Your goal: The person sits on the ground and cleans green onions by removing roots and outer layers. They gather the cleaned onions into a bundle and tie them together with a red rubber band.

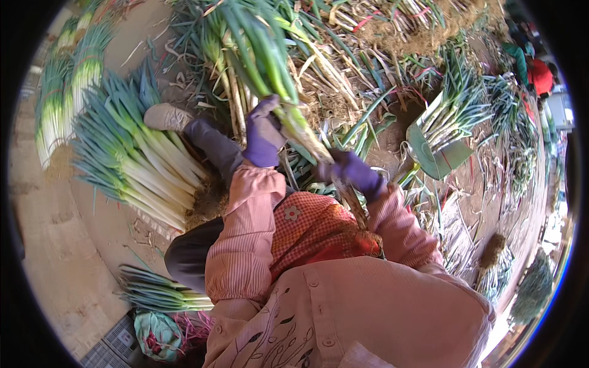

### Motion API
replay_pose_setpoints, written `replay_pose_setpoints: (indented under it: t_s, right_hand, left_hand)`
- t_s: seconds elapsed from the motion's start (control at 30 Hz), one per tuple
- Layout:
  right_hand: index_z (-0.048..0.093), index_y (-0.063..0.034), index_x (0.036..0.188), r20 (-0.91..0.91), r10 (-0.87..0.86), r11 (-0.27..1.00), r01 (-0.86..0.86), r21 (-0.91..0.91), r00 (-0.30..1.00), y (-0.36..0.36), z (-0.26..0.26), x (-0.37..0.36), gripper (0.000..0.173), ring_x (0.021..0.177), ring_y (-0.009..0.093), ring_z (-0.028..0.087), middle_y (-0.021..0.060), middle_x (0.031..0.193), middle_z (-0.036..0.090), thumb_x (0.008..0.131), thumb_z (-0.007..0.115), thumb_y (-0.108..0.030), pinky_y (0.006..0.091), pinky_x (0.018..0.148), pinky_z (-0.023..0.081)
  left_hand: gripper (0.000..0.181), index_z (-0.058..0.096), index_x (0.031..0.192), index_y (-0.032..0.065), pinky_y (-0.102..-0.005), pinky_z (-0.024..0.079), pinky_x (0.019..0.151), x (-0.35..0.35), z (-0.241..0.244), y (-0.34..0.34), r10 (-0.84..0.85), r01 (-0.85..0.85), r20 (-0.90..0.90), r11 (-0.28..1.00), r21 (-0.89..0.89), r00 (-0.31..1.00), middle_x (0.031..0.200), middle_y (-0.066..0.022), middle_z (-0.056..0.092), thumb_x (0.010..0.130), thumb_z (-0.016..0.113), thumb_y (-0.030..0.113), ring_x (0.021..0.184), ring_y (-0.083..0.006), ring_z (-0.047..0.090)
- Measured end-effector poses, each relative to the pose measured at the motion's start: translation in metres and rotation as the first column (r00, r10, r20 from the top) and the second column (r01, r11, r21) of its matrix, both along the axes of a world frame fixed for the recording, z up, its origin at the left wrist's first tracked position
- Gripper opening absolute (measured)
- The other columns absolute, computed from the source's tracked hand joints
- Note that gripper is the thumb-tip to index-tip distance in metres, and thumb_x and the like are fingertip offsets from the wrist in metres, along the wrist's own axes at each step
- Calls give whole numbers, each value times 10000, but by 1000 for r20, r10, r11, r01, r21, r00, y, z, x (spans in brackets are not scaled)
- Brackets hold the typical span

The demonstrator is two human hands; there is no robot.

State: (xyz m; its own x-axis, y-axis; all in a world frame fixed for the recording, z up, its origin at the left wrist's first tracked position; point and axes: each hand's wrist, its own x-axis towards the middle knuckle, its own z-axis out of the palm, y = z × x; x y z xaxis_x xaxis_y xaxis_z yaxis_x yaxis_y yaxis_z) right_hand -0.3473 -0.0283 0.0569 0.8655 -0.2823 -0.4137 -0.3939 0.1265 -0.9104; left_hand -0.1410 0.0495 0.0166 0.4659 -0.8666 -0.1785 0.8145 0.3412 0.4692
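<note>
A large green onion [301, 124] lies slantwise across my lap, its green leaves pointing away and its roots near my apron. My left hand [265, 133], in a purple glove, is closed round its upper stalk, just below the leaves. Lower down, my right hand [352, 170], also gloved in purple and slightly blurred, grips the outer layers of the same stalk. Beyond my hands, more untrimmed green onions [234, 92] lie in a heap. To my left rests a pile of cleaned green onions [147, 170] with white stalks, beside my shoe.
Tied bundles of green onions [50, 106] stand at the far left. A green curved sheet [430, 158] holds more at the right. A bag [158, 336] and pink ties [195, 324] lie at the lower left. A person in red [539, 76] is far off at right.
</note>
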Motion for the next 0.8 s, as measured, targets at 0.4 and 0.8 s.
replay_pose_setpoints:
  t_s: [0.4, 0.8]
  right_hand:
    - [616, -33, 1028, -108, -277, 953, 287, 94, 955, 25, 45, -144, 309, 620, 37, 537, -23, 723, 599, 770, 707, -179, 206, 542, 422]
    - [516, 56, 1115, 498, -835, 374, 907, 197, 236, -194, 45, -231, 386, 478, 74, 303, -58, 620, 315, 954, 427, -283, 232, 454, 263]
  left_hand:
    - [442, 439, 1240, 50, -291, 506, 539, -16, 52, -47, 104, -132, 277, 988, 83, 955, 1030, -167, 563, 852, 589, 198, 732, -184, 590]
    - [695, 298, 1339, -96, -320, 451, 900, -126, 166, -183, -402, 398, 681, 901, 174, 612, 1183, -213, 532, 820, 665, 187, 1042, -221, 564]
